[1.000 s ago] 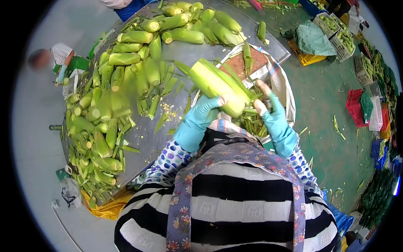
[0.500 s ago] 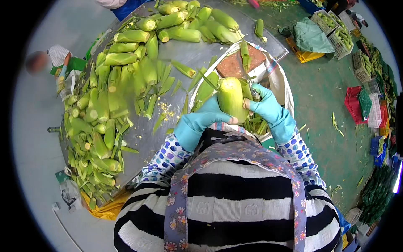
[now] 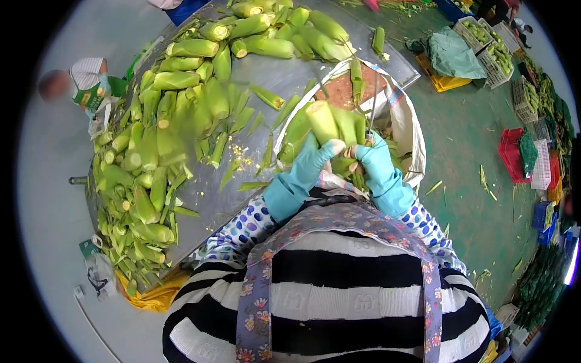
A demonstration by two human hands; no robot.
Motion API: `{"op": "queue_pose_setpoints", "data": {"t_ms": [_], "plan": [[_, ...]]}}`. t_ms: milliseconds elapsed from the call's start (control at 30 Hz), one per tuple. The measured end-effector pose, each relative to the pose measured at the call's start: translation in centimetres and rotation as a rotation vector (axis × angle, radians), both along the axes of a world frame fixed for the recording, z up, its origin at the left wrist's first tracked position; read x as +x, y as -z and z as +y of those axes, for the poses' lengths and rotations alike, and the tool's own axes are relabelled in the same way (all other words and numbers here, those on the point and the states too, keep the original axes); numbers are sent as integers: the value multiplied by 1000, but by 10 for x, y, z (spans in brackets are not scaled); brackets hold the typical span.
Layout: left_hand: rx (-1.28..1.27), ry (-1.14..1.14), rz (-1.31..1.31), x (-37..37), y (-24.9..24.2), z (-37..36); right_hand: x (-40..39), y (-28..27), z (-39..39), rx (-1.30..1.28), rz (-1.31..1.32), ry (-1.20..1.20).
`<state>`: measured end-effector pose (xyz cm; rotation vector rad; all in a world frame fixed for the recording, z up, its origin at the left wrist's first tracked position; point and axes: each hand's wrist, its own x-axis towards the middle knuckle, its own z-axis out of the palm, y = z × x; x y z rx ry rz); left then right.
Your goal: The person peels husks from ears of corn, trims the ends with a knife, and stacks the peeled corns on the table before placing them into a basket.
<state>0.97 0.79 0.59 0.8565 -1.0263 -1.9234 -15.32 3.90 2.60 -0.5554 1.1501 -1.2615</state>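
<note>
Over a white sack (image 3: 415, 130) at the table edge, my left hand (image 3: 307, 172), in a blue-green glove, grips a corn cob (image 3: 322, 122) with its cut end pointing up and away. My right hand (image 3: 378, 169), gloved alike, is closed round the handle of a knife (image 3: 373, 103) whose thin blade points up. Its fingertips press against a green husk (image 3: 350, 126) that spreads from the cob's right side. Both hands' fingertips nearly meet at the cob's lower end. Loose husks lie in the sack below.
A large pile of corn (image 3: 175, 115) covers the left and far parts of the grey table (image 3: 206, 199). A reddish-brown board (image 3: 339, 91) lies at the sack's far side. Crates (image 3: 495, 66) stand on the right floor. Another person (image 3: 88, 81) is at the far left.
The cob has turned and tilted left, and a husk now spreads away from its right side. My left hand has moved slightly right, and the knife blade shows more clearly.
</note>
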Motion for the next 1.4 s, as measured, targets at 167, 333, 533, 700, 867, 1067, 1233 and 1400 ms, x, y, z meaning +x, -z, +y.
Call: {"op": "queue_pose_setpoints", "data": {"t_ms": [167,333,533,700,867,1067,1233,1400], "plan": [[-9,-17,99,-8,6,-4,-24,8,-4,-22,-147,-159],[89,-93,69,9,17,-17,-64,20,2,38,-163,10],[289,-579,414,56,26,-48,-119,80,19,54,-98,271],[76,-394,148,59,4,-35,-110,68,18,-36,314,3],[-165,-32,21,6,-11,-11,-38,-10,-8,-351,248,-269],[-212,164,-141,6,-14,-11,-33,-28,-12,-314,65,-419],[-151,230,-161,11,-26,-10,-50,-3,-10,-213,-10,-398],[-261,301,-84,16,-7,-14,-42,-3,-13,-438,291,-317]]}}
